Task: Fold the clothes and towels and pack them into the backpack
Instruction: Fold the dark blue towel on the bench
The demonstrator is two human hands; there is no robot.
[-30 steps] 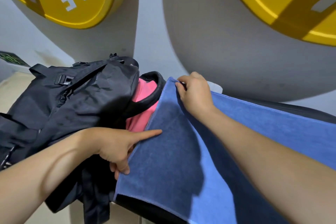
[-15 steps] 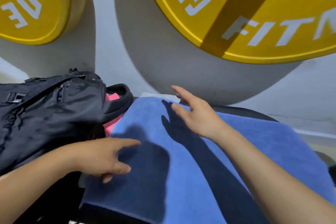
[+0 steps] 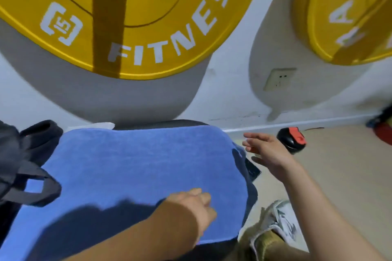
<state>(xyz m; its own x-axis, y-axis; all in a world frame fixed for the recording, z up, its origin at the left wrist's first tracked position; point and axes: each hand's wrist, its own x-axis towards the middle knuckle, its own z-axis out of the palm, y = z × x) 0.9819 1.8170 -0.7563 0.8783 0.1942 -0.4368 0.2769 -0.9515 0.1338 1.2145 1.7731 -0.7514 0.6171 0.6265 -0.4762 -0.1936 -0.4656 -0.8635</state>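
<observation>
A blue towel (image 3: 137, 167) lies spread flat over a black bench. The black backpack (image 3: 23, 161) sits at its left end, with a strap loop lying on the towel. My left hand (image 3: 197, 207) rests on the towel near its right front part, fingers loosely curled and holding nothing. Off the towel's right edge, my right hand (image 3: 267, 152) hovers over the floor with fingers spread. The pink garment inside the backpack is out of sight.
Yellow weight plates (image 3: 131, 21) hang on the white wall behind the bench. A black and red object (image 3: 293, 140) stands on the beige floor to the right. A shoe (image 3: 273, 224) shows at the bottom right. A wall socket (image 3: 277, 78) sits above the baseboard.
The view swung right. My right hand left the towel's far left corner and moved past its right edge. My left hand slid right along the towel. The backpack now sits at the frame's left edge.
</observation>
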